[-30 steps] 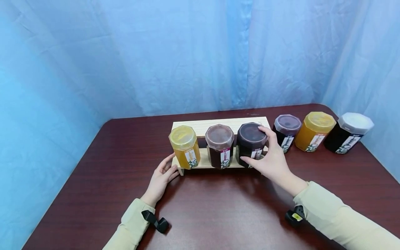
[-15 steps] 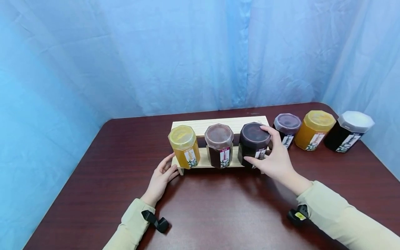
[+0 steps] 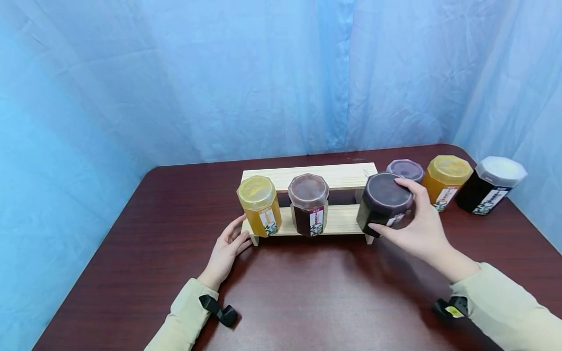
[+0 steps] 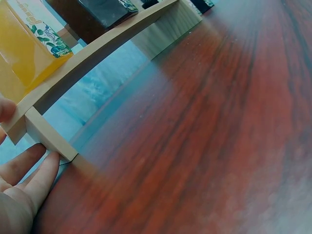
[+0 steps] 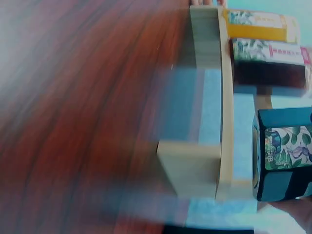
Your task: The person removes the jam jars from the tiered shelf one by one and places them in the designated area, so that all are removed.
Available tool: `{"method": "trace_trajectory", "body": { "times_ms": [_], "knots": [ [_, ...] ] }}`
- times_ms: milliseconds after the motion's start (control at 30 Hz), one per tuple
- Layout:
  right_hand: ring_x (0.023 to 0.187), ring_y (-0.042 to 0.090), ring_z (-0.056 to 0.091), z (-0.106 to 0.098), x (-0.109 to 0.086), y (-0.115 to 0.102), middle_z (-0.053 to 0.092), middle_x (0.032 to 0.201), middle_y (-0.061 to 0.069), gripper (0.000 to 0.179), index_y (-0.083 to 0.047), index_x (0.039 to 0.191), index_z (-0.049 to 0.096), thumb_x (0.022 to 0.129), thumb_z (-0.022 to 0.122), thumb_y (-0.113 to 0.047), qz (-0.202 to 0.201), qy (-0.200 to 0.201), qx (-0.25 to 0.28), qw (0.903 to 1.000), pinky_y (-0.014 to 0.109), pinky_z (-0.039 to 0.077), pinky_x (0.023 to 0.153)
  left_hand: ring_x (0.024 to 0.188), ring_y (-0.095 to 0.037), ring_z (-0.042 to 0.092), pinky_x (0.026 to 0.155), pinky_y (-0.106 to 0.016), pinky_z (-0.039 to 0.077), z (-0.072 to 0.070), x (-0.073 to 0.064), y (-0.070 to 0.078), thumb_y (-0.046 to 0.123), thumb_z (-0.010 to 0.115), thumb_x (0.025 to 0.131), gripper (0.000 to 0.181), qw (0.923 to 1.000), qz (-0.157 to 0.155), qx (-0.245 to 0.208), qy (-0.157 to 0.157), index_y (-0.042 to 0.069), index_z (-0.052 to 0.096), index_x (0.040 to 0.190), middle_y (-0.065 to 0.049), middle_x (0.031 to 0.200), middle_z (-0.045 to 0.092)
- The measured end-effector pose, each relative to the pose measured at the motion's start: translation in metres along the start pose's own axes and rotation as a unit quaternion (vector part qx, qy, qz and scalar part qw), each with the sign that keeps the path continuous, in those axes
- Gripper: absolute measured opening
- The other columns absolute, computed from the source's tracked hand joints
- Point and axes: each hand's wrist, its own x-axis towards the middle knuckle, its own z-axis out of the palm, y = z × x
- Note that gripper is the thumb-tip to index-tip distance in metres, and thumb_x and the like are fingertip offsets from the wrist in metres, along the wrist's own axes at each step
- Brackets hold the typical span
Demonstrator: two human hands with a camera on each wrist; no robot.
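Note:
My right hand (image 3: 423, 226) grips a dark octagonal jar (image 3: 382, 197), thumb on the near side and fingers over its lid. The jar leans at the right end of the lower shelf of a two-tier wooden rack (image 3: 309, 178); in the right wrist view a gap separates the jar's base (image 5: 256, 161) from the shelf edge. My left hand (image 3: 224, 253) rests against the rack's left end, its straight fingers touching the short leg (image 4: 51, 136). On the lower shelf stand a yellow jar (image 3: 265, 217) at the left and a dark brown jar (image 3: 303, 219) in the middle.
Right of the rack, three more jars stand in a row: a purple-lidded one (image 3: 406, 169) partly behind the held jar, a yellow one (image 3: 443, 183) and a black one with a white lid (image 3: 489, 185). Blue curtains (image 3: 246, 78) hang behind the dark red table (image 3: 298, 302).
My right hand has moved right with the dark jar, from over the lower shelf to its right end, and the jar has tilted. The left hand and the other jars have stayed put.

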Motion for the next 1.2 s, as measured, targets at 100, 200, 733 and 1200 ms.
{"method": "trace_trajectory", "body": {
  "times_ms": [100,200,733,1200],
  "knots": [
    [0.084,-0.015,0.046,-0.013,-0.005,0.007,0.058,0.111,-0.002,0.103,0.001,0.135,0.039,0.046,0.089,0.006,-0.027,0.008,-0.004,0.9996,0.006,0.039,0.067,0.108,-0.012,0.057,0.094,-0.032,0.05,0.0,0.0,0.0,0.01,0.051,0.097,0.051,1.0,0.0,-0.002,-0.001,0.014,0.035,0.146,-0.02,0.142,0.042],
    [0.088,-0.016,0.047,-0.027,-0.012,0.018,0.049,0.115,-0.023,0.099,0.004,0.133,0.04,0.055,0.092,-0.028,-0.048,0.016,0.006,0.9987,0.004,0.038,0.072,0.108,-0.012,0.057,0.094,-0.032,0.049,0.0,0.001,-0.001,0.011,0.052,0.097,0.052,1.0,0.0,-0.006,-0.003,0.014,0.034,0.146,-0.02,0.143,0.041],
    [0.072,-0.023,0.04,-0.105,-0.047,0.107,0.049,0.118,0.007,0.122,-0.01,0.144,0.029,0.04,0.089,0.013,0.079,0.017,-0.093,0.9924,0.002,0.038,0.049,0.109,-0.011,0.057,0.092,-0.031,0.05,0.0,0.002,-0.003,0.011,0.053,0.097,0.051,1.0,0.0,0.002,0.007,0.016,0.036,0.145,-0.019,0.14,0.044],
    [0.104,-0.011,0.043,-0.127,-0.056,0.185,0.041,0.123,-0.024,0.11,-0.005,0.142,0.038,0.043,0.075,0.026,0.07,0.093,-0.021,0.993,-0.002,0.032,0.081,0.111,-0.014,0.056,0.092,-0.032,0.05,0.0,0.001,-0.002,0.01,0.053,0.096,0.051,1.0,0.001,0.003,0.009,0.015,0.037,0.145,-0.019,0.142,0.043]
  ]
}}
